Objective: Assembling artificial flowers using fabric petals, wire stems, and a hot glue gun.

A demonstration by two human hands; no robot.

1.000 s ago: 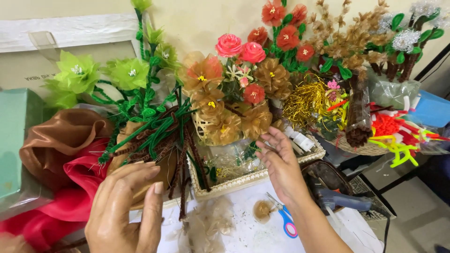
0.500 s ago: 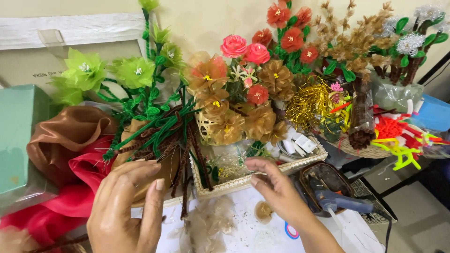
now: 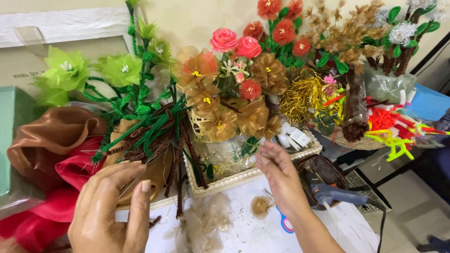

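Beneath the left hand (image 3: 110,206), fingers spread, thin wire stems (image 3: 154,140) lay touched, not gripped. Right hand (image 3: 276,175) hovered empty over tray (image 3: 234,177). Risk: stems snagging, toppling flowers (image 3: 225,100).

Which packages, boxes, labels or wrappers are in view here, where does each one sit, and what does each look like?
Cardboard box: far left at the back, flat brown panel, white taped strip above.
Green box: left edge, pale green, upright.
White packets: in the cream tray, beyond the right hand, small and rectangular.
Clear wrapper: right rear, crinkled plastic.
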